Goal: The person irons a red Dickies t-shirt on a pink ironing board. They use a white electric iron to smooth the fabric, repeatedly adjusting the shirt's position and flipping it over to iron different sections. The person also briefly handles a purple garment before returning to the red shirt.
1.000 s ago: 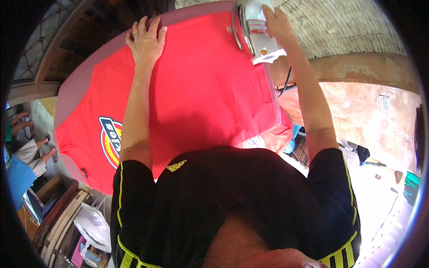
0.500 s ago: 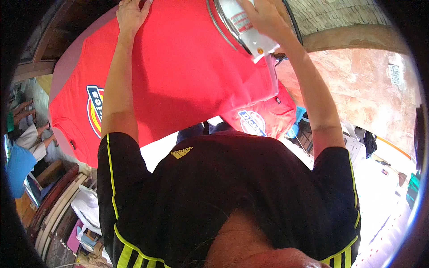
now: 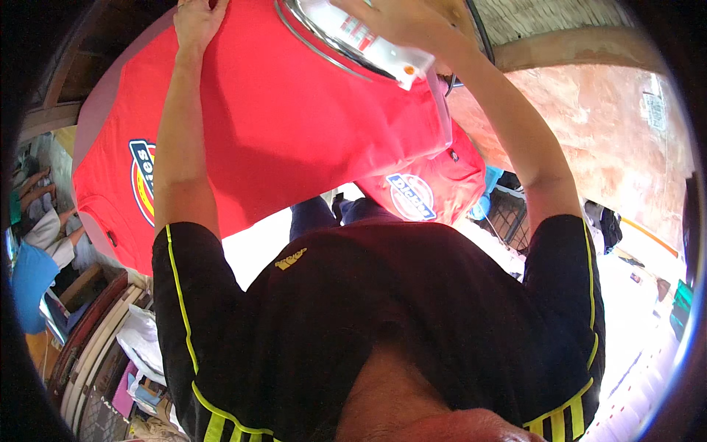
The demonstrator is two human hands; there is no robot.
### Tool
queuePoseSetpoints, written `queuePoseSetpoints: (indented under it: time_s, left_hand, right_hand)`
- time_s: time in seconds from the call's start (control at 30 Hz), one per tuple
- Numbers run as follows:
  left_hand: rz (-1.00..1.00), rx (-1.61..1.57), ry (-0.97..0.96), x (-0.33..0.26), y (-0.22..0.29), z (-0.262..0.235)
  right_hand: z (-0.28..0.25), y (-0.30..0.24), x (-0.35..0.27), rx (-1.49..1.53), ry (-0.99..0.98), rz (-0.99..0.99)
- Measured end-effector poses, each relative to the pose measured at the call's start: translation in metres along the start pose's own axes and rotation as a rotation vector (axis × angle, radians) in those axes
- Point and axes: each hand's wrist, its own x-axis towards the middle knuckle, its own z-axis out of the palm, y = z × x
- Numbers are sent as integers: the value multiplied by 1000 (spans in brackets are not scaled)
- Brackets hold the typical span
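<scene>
A red T-shirt with a printed round emblem is spread over a pink-covered board. At the top edge, my left hand lies on the shirt with its thumb apart from the fingers; some fingertips are cut off by the frame. My right hand is closed on a white iron with a shiny metal rim. The iron rests on the red cloth, right of my left hand. Its handle is mostly hidden by my hand and the picture's edge.
Another red garment with an emblem hangs below the board at right. A dark cable runs behind my right hand. At far left is a person in blue. White plastic lies among stacked items at lower left.
My right hand has slid the iron to the left across the shirt, closer to my left hand. Both arms and the shirt appear shifted slightly left in the picture.
</scene>
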Motion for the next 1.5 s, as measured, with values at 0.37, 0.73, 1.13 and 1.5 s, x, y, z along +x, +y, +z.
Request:
queuePoseSetpoints:
  time_s: [0.37, 0.73, 1.13, 1.5]
  left_hand:
    - [-189, 84, -182, -1, 7, -9]
    - [8, 215, -302, -32, -80, -71]
    - [-355, -202, -245, -65, -151, -133]
    - [-352, -74, -3, -88, -131, -149]
  right_hand:
    - [-10, -30, 5, 235, -2, 202]
    - [24, -30, 99, 187, -40, 291]
    - [63, -97, 159, 148, -227, -201]
    - [100, -148, 224, 109, -260, -266]
